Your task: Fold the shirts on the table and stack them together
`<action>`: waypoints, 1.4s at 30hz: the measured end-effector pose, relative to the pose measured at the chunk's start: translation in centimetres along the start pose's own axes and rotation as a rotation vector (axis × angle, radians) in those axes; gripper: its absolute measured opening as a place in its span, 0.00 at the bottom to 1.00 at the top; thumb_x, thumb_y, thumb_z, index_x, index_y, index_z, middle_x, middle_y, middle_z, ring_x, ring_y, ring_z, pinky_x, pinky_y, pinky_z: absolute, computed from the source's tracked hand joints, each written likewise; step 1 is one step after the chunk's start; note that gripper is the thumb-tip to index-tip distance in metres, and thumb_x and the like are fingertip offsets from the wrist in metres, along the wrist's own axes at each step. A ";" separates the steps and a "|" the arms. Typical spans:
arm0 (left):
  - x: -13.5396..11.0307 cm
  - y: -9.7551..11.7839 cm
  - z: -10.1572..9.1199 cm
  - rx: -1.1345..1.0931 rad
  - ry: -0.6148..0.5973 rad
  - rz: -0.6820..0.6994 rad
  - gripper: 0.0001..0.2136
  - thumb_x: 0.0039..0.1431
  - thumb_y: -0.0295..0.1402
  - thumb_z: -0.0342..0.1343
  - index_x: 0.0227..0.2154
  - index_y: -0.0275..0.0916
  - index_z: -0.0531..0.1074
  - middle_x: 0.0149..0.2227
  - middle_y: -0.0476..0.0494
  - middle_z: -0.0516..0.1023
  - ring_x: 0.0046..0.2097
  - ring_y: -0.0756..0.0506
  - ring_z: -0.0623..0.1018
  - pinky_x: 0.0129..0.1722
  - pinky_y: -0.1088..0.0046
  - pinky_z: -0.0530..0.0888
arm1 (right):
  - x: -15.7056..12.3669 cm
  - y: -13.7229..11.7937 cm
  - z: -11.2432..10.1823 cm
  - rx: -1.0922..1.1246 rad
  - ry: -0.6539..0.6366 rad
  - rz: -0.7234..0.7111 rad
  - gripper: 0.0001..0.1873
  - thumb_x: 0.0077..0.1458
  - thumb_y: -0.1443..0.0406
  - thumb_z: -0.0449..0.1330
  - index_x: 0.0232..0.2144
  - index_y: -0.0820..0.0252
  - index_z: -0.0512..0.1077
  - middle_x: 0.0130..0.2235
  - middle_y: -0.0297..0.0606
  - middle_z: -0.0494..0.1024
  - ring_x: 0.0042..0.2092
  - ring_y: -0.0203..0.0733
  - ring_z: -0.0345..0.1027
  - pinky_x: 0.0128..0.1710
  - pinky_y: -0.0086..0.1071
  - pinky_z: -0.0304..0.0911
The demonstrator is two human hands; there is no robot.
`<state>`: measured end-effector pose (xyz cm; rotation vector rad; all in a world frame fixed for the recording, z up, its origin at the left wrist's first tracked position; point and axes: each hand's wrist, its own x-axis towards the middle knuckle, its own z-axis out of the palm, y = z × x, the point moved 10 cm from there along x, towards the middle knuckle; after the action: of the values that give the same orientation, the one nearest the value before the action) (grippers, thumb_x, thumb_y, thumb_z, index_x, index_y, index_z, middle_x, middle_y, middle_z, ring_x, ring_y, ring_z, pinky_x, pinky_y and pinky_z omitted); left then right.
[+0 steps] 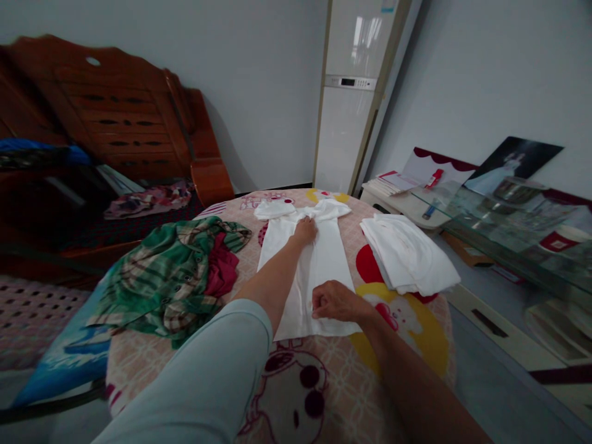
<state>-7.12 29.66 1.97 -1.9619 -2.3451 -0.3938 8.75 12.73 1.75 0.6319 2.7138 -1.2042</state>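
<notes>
A white short-sleeved shirt (287, 265) lies spread on a round table, its collar end pointing away from me and its hem towards me. My left hand (306, 230) reaches to the upper part, just below the collar, with its fingers curled down on the cloth. Lower down, near the hem, my right hand (337, 301) is closed in a pinch at the shirt's front edge. To the right sits a stack of folded white clothes (411, 254). A crumpled green plaid shirt (161, 271) lies at the left with a dark red cloth (222, 264) against it.
A patterned pink tablecloth (296, 394) covers the table. Beyond it stand a wooden bench (120, 117) on the left and a tall white air conditioner (346, 123). At right, a glass shelf (518, 234) and a low cabinet (490, 314) come close to the table.
</notes>
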 end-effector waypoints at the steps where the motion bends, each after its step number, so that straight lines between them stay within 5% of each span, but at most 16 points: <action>1: -0.2 -0.1 -0.6 0.007 -0.014 0.000 0.16 0.60 0.27 0.52 0.51 0.28 0.71 0.54 0.26 0.72 0.58 0.36 0.70 0.58 0.59 0.67 | 0.0 0.0 0.0 0.002 0.006 -0.004 0.04 0.44 0.71 0.68 0.25 0.64 0.75 0.22 0.29 0.72 0.25 0.31 0.62 0.27 0.25 0.51; 5: -3.1 -1.1 -4.7 -0.053 0.066 -0.001 0.20 0.59 0.29 0.55 0.55 0.31 0.69 0.61 0.30 0.67 0.60 0.39 0.70 0.59 0.64 0.67 | 0.0 0.3 0.0 0.004 0.034 -0.049 0.03 0.44 0.70 0.67 0.25 0.64 0.75 0.23 0.29 0.72 0.26 0.31 0.62 0.27 0.25 0.51; 8: -7.8 -1.7 -7.5 -0.173 0.135 0.010 0.17 0.60 0.27 0.54 0.52 0.34 0.73 0.54 0.36 0.76 0.52 0.43 0.77 0.53 0.67 0.71 | -0.1 0.4 0.1 0.025 0.013 -0.074 0.03 0.45 0.69 0.66 0.27 0.63 0.76 0.24 0.30 0.73 0.26 0.32 0.64 0.26 0.25 0.52; 11: -13.6 -0.7 -7.6 -0.215 -0.016 0.047 0.12 0.60 0.29 0.55 0.45 0.34 0.77 0.40 0.40 0.82 0.41 0.45 0.81 0.45 0.71 0.74 | -0.6 0.1 -0.9 -0.034 0.044 -0.078 0.04 0.46 0.69 0.64 0.29 0.63 0.77 0.24 0.31 0.74 0.26 0.33 0.64 0.26 0.26 0.53; 15: -21.3 3.3 -8.0 -0.198 -0.218 0.200 0.12 0.60 0.36 0.58 0.43 0.38 0.79 0.37 0.44 0.83 0.39 0.45 0.81 0.44 0.72 0.73 | -2.0 -1.2 -1.8 -0.295 0.134 -0.134 0.10 0.48 0.68 0.63 0.36 0.62 0.78 0.30 0.36 0.78 0.33 0.38 0.69 0.33 0.29 0.58; 19: -26.7 6.7 -7.9 -0.006 -0.308 0.302 0.18 0.58 0.43 0.60 0.46 0.38 0.76 0.43 0.39 0.81 0.45 0.39 0.79 0.46 0.65 0.73 | -4.5 -2.9 0.6 -0.530 0.146 -0.312 0.17 0.51 0.70 0.60 0.46 0.62 0.74 0.46 0.45 0.76 0.48 0.46 0.68 0.47 0.36 0.61; 21: -28.4 7.7 -6.8 0.077 -0.357 0.323 0.17 0.58 0.41 0.59 0.45 0.36 0.75 0.42 0.37 0.80 0.42 0.38 0.79 0.42 0.64 0.74 | -5.6 -3.1 1.9 -0.626 0.150 -0.317 0.18 0.52 0.72 0.58 0.47 0.63 0.72 0.47 0.46 0.75 0.48 0.46 0.67 0.46 0.37 0.62; 26: -29.8 8.8 -5.1 0.170 -0.284 0.312 0.13 0.61 0.27 0.50 0.48 0.33 0.71 0.45 0.34 0.76 0.42 0.41 0.78 0.37 0.67 0.75 | -7.1 -3.3 3.8 -0.820 0.224 -0.282 0.22 0.55 0.77 0.51 0.52 0.65 0.69 0.45 0.47 0.74 0.45 0.46 0.66 0.44 0.37 0.63; 33: -30.0 7.8 -5.6 0.103 -0.175 0.362 0.18 0.63 0.23 0.48 0.56 0.37 0.66 0.56 0.36 0.72 0.55 0.42 0.73 0.50 0.66 0.74 | -7.2 -2.2 3.8 -0.940 0.407 -0.320 0.23 0.60 0.76 0.49 0.57 0.63 0.67 0.52 0.49 0.74 0.46 0.47 0.66 0.43 0.39 0.63; 37: -30.2 6.8 -5.7 0.072 -0.158 0.376 0.21 0.62 0.22 0.49 0.58 0.39 0.65 0.58 0.38 0.72 0.58 0.42 0.72 0.53 0.66 0.72 | -7.2 -1.3 3.0 -0.943 0.407 -0.315 0.24 0.60 0.75 0.50 0.57 0.61 0.68 0.54 0.47 0.74 0.46 0.47 0.67 0.43 0.38 0.62; 42: -28.2 4.9 -7.6 -0.003 -0.237 0.343 0.20 0.60 0.22 0.49 0.53 0.42 0.71 0.48 0.41 0.79 0.48 0.44 0.78 0.46 0.70 0.73 | -6.1 -1.2 -0.9 -0.824 0.340 -0.196 0.16 0.58 0.74 0.51 0.41 0.62 0.77 0.39 0.45 0.79 0.41 0.44 0.69 0.42 0.35 0.60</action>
<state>2.11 1.64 4.21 -2.4728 -2.0593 -0.1494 13.91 10.70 4.78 0.4756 3.2124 0.0932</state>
